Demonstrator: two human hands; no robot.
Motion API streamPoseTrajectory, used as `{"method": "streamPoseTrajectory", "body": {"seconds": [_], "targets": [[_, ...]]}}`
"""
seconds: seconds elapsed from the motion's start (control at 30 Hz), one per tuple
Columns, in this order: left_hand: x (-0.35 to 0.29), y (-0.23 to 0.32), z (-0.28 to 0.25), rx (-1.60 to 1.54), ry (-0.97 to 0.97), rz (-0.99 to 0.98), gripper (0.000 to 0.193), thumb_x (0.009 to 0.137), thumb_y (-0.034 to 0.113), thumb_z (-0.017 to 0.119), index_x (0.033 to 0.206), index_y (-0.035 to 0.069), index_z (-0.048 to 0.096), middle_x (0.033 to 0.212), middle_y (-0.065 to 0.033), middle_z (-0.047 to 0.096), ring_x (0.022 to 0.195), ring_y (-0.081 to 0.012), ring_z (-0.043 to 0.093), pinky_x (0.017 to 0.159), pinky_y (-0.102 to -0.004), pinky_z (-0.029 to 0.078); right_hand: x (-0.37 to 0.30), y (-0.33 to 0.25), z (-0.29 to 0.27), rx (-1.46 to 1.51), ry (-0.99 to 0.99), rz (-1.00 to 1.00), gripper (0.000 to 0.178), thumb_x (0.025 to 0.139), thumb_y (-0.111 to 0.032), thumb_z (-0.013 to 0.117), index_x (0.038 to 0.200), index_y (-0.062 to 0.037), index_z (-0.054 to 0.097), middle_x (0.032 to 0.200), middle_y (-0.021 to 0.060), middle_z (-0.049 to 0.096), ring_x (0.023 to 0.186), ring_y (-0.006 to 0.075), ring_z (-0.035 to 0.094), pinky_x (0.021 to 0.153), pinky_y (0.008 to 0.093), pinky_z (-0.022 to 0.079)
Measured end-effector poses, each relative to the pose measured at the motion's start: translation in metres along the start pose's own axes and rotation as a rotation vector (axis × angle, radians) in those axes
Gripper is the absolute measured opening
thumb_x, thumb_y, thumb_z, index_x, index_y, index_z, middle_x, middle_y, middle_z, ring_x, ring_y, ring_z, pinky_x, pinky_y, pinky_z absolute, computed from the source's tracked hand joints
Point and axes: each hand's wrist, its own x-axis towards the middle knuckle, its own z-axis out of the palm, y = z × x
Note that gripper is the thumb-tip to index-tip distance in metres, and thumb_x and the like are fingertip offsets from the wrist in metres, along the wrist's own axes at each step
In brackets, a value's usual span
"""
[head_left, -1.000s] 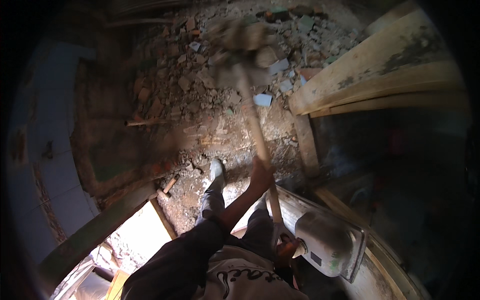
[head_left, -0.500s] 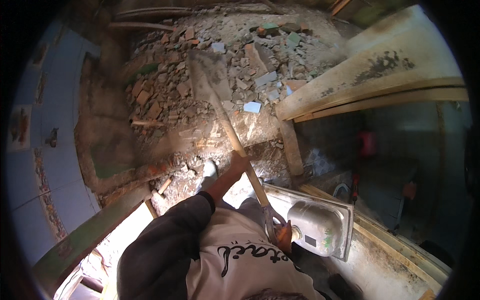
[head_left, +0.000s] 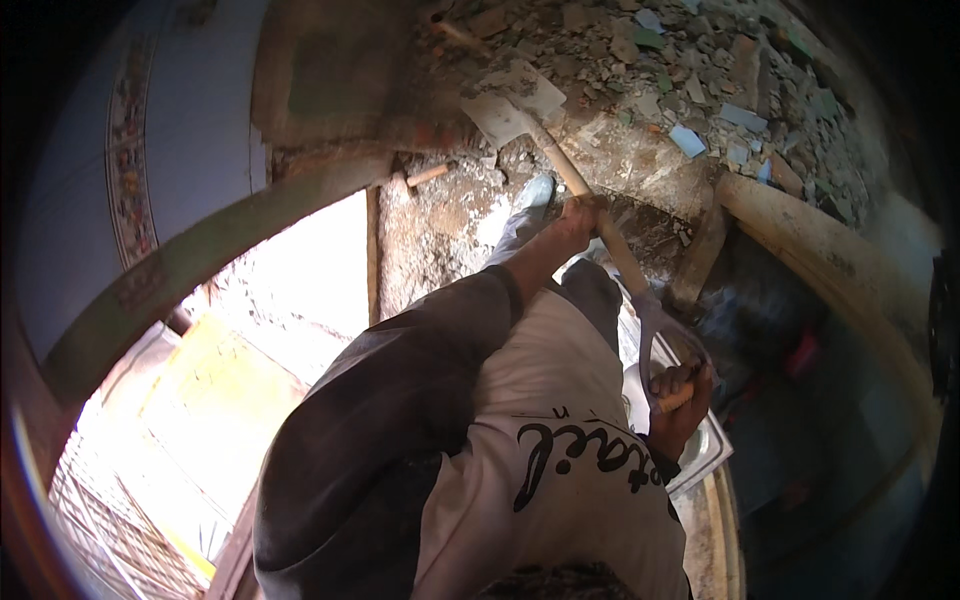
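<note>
I hold a shovel [head_left: 565, 165] with both hands, its wooden shaft slanting from lower right to upper left. My left hand [head_left: 580, 224] is wrapped round the middle of the shaft. Lower down, my right hand [head_left: 682, 388] grips the crossbar of the D-shaped handle. The pale, flat blade [head_left: 520, 98] is at the near left edge of a heap of broken tiles and rubble [head_left: 640, 60]; I see no large load on it. Whether it touches the ground, I cannot tell.
A hammer [head_left: 430, 176] with a wooden handle lies on the gritty floor left of my foot. To the left is a bright doorway opening [head_left: 300, 270] beside a tiled wall [head_left: 70, 150]. A metal sink [head_left: 705, 455] stands close by my right arm, and a pale beam [head_left: 800, 250] lies beyond it.
My view and body have turned to the left. The shovel blade has come away from the middle of the rubble to its near left edge. Both hands keep their hold.
</note>
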Motion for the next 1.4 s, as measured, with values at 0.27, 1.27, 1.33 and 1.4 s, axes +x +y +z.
{"method": "streamPoseTrajectory", "body": {"seconds": [0.27, 1.27, 1.33, 1.4], "targets": [[0.027, 0.0, 0.009, -0.138, 0.01, -0.043, 0.014, 0.086, 0.01, 0.056, 0.094, 0.001, 0.064, 0.09, -0.0128, 0.064, 0.08, -0.0273, 0.064, 0.069, -0.0357, 0.051, 0.06, -0.011, 0.033, -0.862, -0.171, -0.296, 0.022, 0.084, -0.016, 0.067, 0.096, -0.0005, 0.057, 0.064, 0.0014, 0.054, 0.049, 0.0071, 0.049, 0.042, 0.0227, 0.038], [0.003, 0.06, 0.009, -1.648, 0.558, -1.181, 0.018, 0.088, 0.008, 0.06, 0.096, -0.007, 0.055, 0.072, -0.0087, 0.056, 0.059, -0.0206, 0.056, 0.051, -0.0356, 0.047, 0.062, -0.007, 0.119, -1.583, -0.81, -0.237, 0.034, 0.08, -0.026, 0.075, 0.087, 0.0017, 0.058, 0.068, 0.0135, 0.058, 0.055, 0.0232, 0.052, 0.055, 0.0356, 0.044], [0.001, 0.054, 0.003, -1.791, 0.612, -1.289, 0.017, 0.091, 0.013, 0.058, 0.097, -0.003, 0.059, 0.075, -0.0068, 0.057, 0.062, -0.0183, 0.055, 0.053, -0.032, 0.046, 0.053, 0.003, 0.129, -1.614, -0.799, -0.204, 0.038, 0.078, -0.03, 0.076, 0.087, 0.0019, 0.058, 0.071, 0.0191, 0.06, 0.059, 0.0309, 0.055, 0.061, 0.0402, 0.046], [-0.006, 0.053, -0.011, -1.811, 0.606, -1.22, 0.017, 0.091, 0.014, 0.058, 0.097, -0.003, 0.058, 0.076, -0.0072, 0.057, 0.062, -0.0186, 0.055, 0.053, -0.0324, 0.047, 0.046, 0.015, 0.134, -1.644, -0.823, -0.231, 0.039, 0.078, -0.031, 0.077, 0.089, 0.0018, 0.058, 0.073, 0.0203, 0.061, 0.061, 0.0326, 0.057, 0.062, 0.0411, 0.047]]}}
